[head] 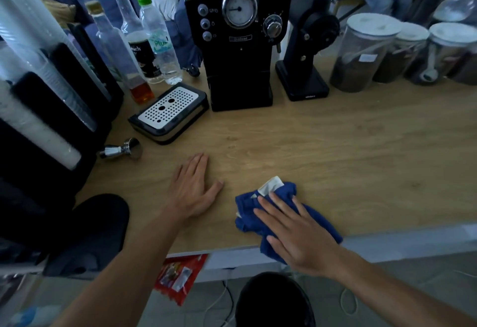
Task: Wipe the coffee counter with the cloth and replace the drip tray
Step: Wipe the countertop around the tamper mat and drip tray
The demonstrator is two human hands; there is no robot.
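Note:
A crumpled blue cloth (277, 195) with a white label lies near the front edge of the wooden counter (335, 151). My right hand (296, 233) rests flat on top of it, fingers spread. My left hand (192, 190) lies palm down on the bare wood to the cloth's left, holding nothing. The drip tray (169, 112), black with a perforated metal grate, sits on the counter to the left of the black coffee machine (240, 43), out of its slot and angled.
A metal tamper (124, 149) lies on its side in front of the drip tray. Bottles (139, 50) stand at the back left beside a black cup dispenser (51, 110). A black grinder (307, 50) and lidded jars (361, 53) line the back right.

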